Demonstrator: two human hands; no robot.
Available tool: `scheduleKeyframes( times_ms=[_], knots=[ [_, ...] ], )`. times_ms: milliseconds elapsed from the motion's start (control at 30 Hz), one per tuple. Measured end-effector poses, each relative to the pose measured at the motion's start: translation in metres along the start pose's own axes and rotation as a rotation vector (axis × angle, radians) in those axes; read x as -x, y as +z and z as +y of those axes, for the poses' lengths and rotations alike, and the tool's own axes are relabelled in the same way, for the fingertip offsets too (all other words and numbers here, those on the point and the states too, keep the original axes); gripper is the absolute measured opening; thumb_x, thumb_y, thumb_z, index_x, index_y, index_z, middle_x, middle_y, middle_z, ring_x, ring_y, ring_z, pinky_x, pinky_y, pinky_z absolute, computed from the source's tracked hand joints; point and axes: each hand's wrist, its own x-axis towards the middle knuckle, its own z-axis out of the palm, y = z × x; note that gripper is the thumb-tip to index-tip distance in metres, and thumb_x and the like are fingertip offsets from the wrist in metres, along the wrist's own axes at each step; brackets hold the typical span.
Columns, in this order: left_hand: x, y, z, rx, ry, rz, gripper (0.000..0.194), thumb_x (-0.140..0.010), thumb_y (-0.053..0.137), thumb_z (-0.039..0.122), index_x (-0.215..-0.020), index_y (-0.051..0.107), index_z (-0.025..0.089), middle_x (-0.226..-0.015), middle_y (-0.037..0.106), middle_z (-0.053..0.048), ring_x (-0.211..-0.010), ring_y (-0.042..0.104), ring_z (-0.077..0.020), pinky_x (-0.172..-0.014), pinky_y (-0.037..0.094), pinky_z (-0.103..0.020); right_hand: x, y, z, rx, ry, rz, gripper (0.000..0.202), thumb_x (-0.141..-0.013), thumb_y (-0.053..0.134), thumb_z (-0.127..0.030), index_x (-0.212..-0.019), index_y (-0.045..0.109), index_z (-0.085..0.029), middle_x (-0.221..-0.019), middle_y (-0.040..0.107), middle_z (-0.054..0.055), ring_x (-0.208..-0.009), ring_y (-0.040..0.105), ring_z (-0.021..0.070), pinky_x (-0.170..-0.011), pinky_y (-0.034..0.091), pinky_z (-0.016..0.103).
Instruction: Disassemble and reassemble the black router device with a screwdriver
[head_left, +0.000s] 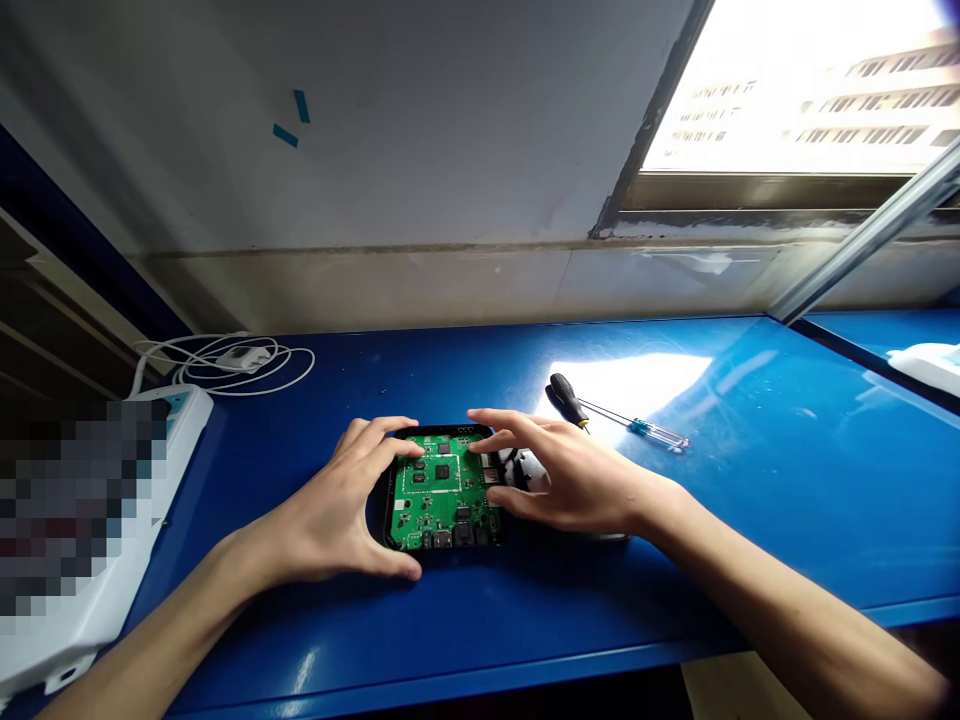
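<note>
- Left hand (330, 510) has the black case (389, 510) in its grasp, thumb along the near edge, fingers reaching over to the far side, one fingertip down on the board!
- Right hand (589, 475) comes in from the other side, fingers spread, unclenched, tips at the upper right of the board, thumb by the ports; whether it grips anything, I can't tell from here.
- Green circuit board (439, 503), face up, sits inside that open case, dark chips on show, right between the two hands on the blue bench top (420, 640).
- Just beside the case, a black-and-white object (529, 468) peeks out from under the right hand, mostly covered.
- Beyond that hand, black-handled screwdriver (568, 398) lying there, yellow at its collar, and the clear-handled screwdriver (660, 434) right beside it, shaft towards its neighbour.
- Over at the back left, a white adapter (244, 358) among loops of pale cable.
- Near left, a large white device (97, 590), partly blurred out.
- Bright window (750, 120) up at the right, and two blue strips (301, 106) on the grey wall (450, 140)!
</note>
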Motion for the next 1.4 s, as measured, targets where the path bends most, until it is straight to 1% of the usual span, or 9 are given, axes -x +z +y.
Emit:
scheduleKeyframes(
  times_ms=[200, 400, 533, 667, 867, 1033, 1233, 1300, 1400],
  knots=[
    [0.0, -0.002, 0.002, -0.003, -0.021, -0.037, 0.086, -0.059, 0.094, 0.062, -0.131, 0.058, 0.032, -0.158, 0.041, -0.011, -0.143, 0.038, -0.0447, -0.11, 0.046, -0.069, -0.002, -0.009, 0.015, 0.119, 0.077, 0.162, 0.05, -0.098, 0.061, -0.029, -0.146, 0.048, -0.024, -0.115, 0.08, 0.007, -0.106, 0.076, 0.0256, -0.092, 0.062, 0.047],
    [0.003, -0.007, 0.005, -0.025, -0.015, -0.063, 0.079, -0.067, 0.09, 0.061, -0.133, 0.057, 0.033, -0.16, 0.039, -0.01, -0.142, 0.039, -0.0444, -0.107, 0.05, -0.067, 0.001, -0.017, 0.031, 0.253, 0.132, 0.021, 0.038, -0.097, 0.061, -0.025, -0.134, 0.06, -0.022, -0.112, 0.078, 0.008, -0.102, 0.074, 0.0271, -0.087, 0.062, 0.047],
    [0.004, -0.008, 0.008, -0.053, -0.009, -0.08, 0.082, -0.064, 0.091, 0.064, -0.133, 0.057, 0.034, -0.16, 0.039, -0.01, -0.143, 0.038, -0.0459, -0.108, 0.047, -0.069, 0.001, -0.015, 0.038, 0.207, 0.126, 0.021, 0.033, -0.096, 0.06, -0.018, -0.128, 0.066, -0.022, -0.103, 0.077, 0.007, -0.096, 0.073, 0.0229, -0.085, 0.06, 0.041],
    [0.006, -0.008, 0.008, -0.094, -0.036, -0.1, 0.09, -0.059, 0.092, 0.068, -0.135, 0.054, 0.037, -0.16, 0.038, -0.008, -0.142, 0.037, -0.0466, -0.109, 0.042, -0.073, 0.0, -0.013, 0.041, 0.142, 0.156, 0.017, 0.03, -0.098, 0.059, -0.02, -0.126, 0.067, -0.023, -0.097, 0.075, 0.004, -0.091, 0.071, 0.0197, -0.082, 0.057, 0.035],
    [0.004, -0.002, 0.009, -0.179, 0.024, 0.012, 0.089, -0.073, 0.082, 0.07, -0.148, 0.042, 0.041, -0.162, 0.038, -0.008, -0.143, 0.038, -0.0452, -0.11, 0.038, -0.073, -0.004, -0.019, 0.034, 0.098, 0.194, 0.084, 0.031, -0.099, 0.056, -0.021, -0.129, 0.064, -0.018, -0.092, 0.075, 0.004, -0.087, 0.069, 0.0186, -0.083, 0.055, 0.035],
    [-0.006, 0.004, 0.023, -0.25, 0.133, 0.131, 0.084, -0.082, 0.081, 0.06, -0.15, 0.037, 0.036, -0.16, 0.043, -0.01, -0.142, 0.04, -0.0418, -0.109, 0.038, -0.065, -0.006, -0.026, 0.03, 0.071, 0.189, 0.158, 0.031, -0.099, 0.055, -0.021, -0.128, 0.065, -0.018, -0.096, 0.076, 0.006, -0.082, 0.068, 0.0165, -0.078, 0.055, 0.032],
    [-0.022, 0.015, 0.05, -0.355, 0.343, 0.231, 0.087, -0.079, 0.089, 0.038, -0.149, 0.039, 0.023, -0.151, 0.053, -0.016, -0.134, 0.05, -0.0382, -0.106, 0.041, -0.053, -0.005, -0.03, 0.03, -0.008, 0.197, 0.219, 0.033, -0.097, 0.056, -0.025, -0.129, 0.065, -0.019, -0.091, 0.075, 0.003, -0.069, 0.066, 0.0128, -0.07, 0.054, 0.029],
    [-0.027, 0.018, 0.058, -0.366, 0.373, 0.234, 0.092, -0.078, 0.09, 0.036, -0.151, 0.037, 0.02, -0.151, 0.052, -0.018, -0.133, 0.05, -0.0383, -0.105, 0.042, -0.052, -0.005, -0.03, 0.029, -0.067, 0.203, 0.253, 0.035, -0.096, 0.056, -0.026, -0.13, 0.064, -0.02, -0.089, 0.075, 0.002, -0.066, 0.066, 0.0123, -0.069, 0.054, 0.029],
    [-0.033, 0.023, 0.067, -0.358, 0.367, 0.223, 0.105, -0.074, 0.093, 0.042, -0.155, 0.03, 0.019, -0.154, 0.048, -0.021, -0.134, 0.049, -0.0401, -0.107, 0.043, -0.056, -0.005, -0.029, 0.027, -0.17, 0.206, 0.311, 0.037, -0.095, 0.057, -0.03, -0.13, 0.064, -0.021, -0.089, 0.073, 0.001, -0.065, 0.066, 0.0118, -0.067, 0.055, 0.028]
  ],
)
